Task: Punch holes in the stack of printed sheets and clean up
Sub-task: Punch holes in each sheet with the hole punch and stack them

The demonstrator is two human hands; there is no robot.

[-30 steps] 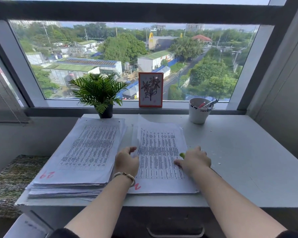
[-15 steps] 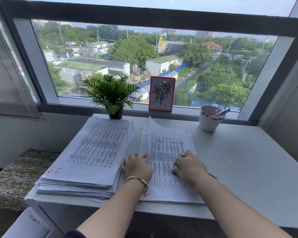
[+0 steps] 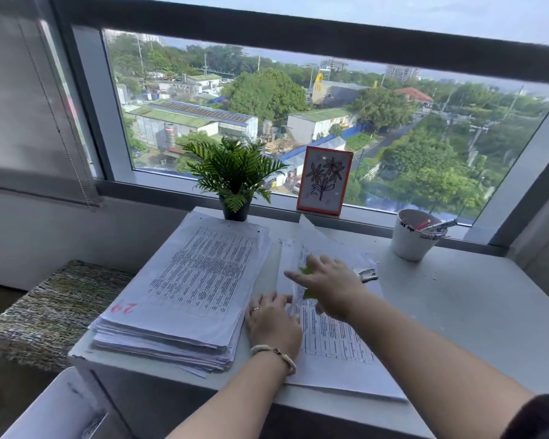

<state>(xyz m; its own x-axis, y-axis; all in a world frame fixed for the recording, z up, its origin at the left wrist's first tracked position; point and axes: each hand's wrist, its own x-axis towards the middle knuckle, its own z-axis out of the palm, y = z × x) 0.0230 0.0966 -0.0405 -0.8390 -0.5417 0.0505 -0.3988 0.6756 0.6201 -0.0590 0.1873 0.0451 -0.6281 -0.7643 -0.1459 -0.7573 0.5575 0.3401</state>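
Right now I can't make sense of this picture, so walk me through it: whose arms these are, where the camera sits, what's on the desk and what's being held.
There is no machine here. A person wears one wide-angle camera on the head, looking forward and down, so the two bare arms are their own. The left hand, with a ring and a pale bracelet, lies with straight fingers on the left edge of the thinner pile of printed white sheets. The right hand reaches across that pile with something small and yellow-green in its grip; what it is cannot be told. A thick stack of printed sheets lies to the left on the white desk. At the back stand a small green potted plant, an orange-framed flower drawing and a white cup of pens. A small metal object lies beside the right hand.
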